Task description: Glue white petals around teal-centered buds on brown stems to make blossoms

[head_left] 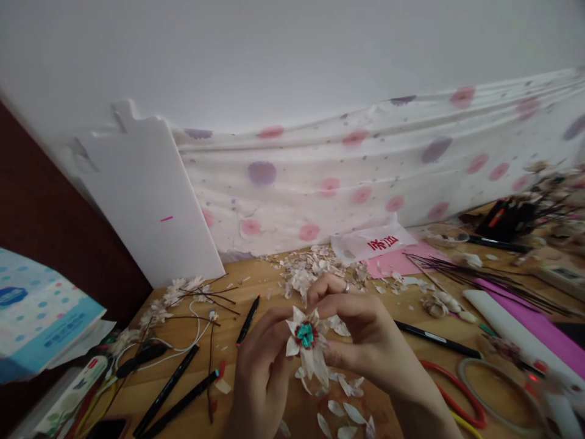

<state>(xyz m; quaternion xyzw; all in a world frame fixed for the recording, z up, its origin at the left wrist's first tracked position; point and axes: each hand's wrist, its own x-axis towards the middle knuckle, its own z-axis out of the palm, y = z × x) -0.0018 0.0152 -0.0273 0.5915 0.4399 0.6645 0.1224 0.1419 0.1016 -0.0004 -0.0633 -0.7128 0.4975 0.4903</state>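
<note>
Between my hands, low in the middle of the head view, is a handmade flower [306, 335] with pale petals, a teal centre and a red ring around it. My left hand [261, 360] is closed around the flower's base from the left; the stem is hidden behind its fingers. From the right, my right hand [354, 320] pinches at the flower's petals with thumb and forefinger, and a ring shows on one finger. Loose whitish petals [347, 414] lie on the wooden table [375, 396] below the hands. A larger heap of petals [304, 274] is just beyond them.
Black marker pens [249, 320] lie left of the hands, near a white cable [196, 335] and finished pale flowers [180, 291]. At right are another marker [439, 339], dark stems [498, 286], and red tape rings [470, 402]. A white board [150, 201] leans behind; a tissue pack [46, 317] stands left.
</note>
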